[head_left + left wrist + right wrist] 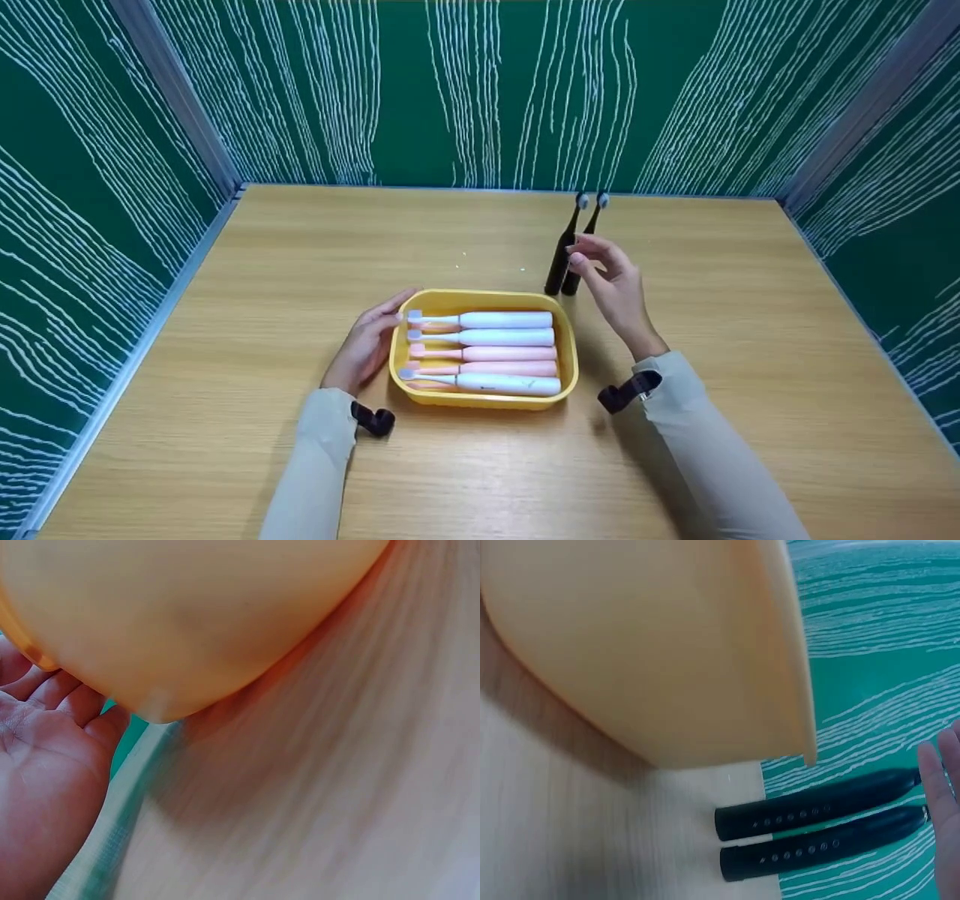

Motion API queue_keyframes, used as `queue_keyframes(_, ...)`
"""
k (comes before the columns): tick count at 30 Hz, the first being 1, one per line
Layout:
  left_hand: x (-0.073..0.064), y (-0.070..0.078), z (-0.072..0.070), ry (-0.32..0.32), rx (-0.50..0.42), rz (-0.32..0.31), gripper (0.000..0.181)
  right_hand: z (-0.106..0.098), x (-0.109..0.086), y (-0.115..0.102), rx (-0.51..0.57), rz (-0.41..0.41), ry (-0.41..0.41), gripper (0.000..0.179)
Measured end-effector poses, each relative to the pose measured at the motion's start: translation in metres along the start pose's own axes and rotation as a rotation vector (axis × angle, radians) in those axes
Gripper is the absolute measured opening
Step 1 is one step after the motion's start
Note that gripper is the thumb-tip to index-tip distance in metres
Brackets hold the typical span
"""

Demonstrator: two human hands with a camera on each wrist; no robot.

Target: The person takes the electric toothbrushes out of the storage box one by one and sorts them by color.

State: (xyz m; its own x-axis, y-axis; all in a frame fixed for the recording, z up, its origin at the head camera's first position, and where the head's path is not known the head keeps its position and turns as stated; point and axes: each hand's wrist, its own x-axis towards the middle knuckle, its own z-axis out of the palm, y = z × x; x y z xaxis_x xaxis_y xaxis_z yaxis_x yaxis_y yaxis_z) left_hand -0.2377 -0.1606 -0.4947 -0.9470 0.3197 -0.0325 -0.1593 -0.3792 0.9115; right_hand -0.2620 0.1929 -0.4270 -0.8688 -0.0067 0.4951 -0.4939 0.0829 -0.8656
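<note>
A yellow plastic basin holds several electric toothbrushes, white ones and pink ones, lying side by side with their heads to the left. My left hand grips the basin's left end, thumb at the rim and fingers against the outer wall; in the left wrist view the fingertips are hidden behind the basin. Two black electric toothbrushes stand upright close together behind the basin's right end. My right hand is beside them, overlapping the right one, fingers loosely extended near the top of the handles.
The wooden table carries a few tiny pale specks behind the basin. Green panels with white wavy lines enclose the back and both sides. A black wrist camera sits on each sleeve.
</note>
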Motion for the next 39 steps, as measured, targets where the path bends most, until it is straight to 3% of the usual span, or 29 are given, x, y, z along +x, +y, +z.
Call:
queue_keyframes(18, 0.000, 0.000, 0.000, 0.000, 0.005, -0.001, 0.051, 0.017, 0.001, -0.016, -0.134, 0.074, -0.205, 0.034)
queue_keyframes(28, 0.000, -0.001, -0.001, -0.013, 0.012, -0.001, 0.052, 0.032, 0.003, -0.052, -0.280, 0.088, -0.369, 0.034)
queue_keyframes(35, -0.001, 0.000, 0.000, -0.019, -0.004, 0.009, 0.052, 0.034, 0.015, -0.025, -0.342, 0.089, -0.483, 0.040)
queue_keyframes(39, -0.001, 0.000, 0.000, -0.018, -0.003, 0.008, 0.052, 0.041, 0.019, -0.029, -0.377, 0.103, -0.557, 0.038)
